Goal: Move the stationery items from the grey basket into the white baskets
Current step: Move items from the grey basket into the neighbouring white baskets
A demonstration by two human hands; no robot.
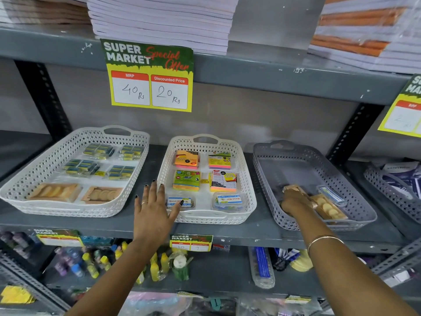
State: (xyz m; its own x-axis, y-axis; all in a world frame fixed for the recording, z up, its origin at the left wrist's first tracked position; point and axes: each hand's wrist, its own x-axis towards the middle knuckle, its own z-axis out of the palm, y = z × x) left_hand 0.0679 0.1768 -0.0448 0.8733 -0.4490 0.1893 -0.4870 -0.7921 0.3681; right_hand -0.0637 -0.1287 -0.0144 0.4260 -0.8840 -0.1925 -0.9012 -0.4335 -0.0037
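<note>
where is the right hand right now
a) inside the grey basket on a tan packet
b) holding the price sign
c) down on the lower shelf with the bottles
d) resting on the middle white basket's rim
a: the right hand is reaching into the grey basket and closing on a tan packet, while the left hand hangs open by the middle white basket.
</note>
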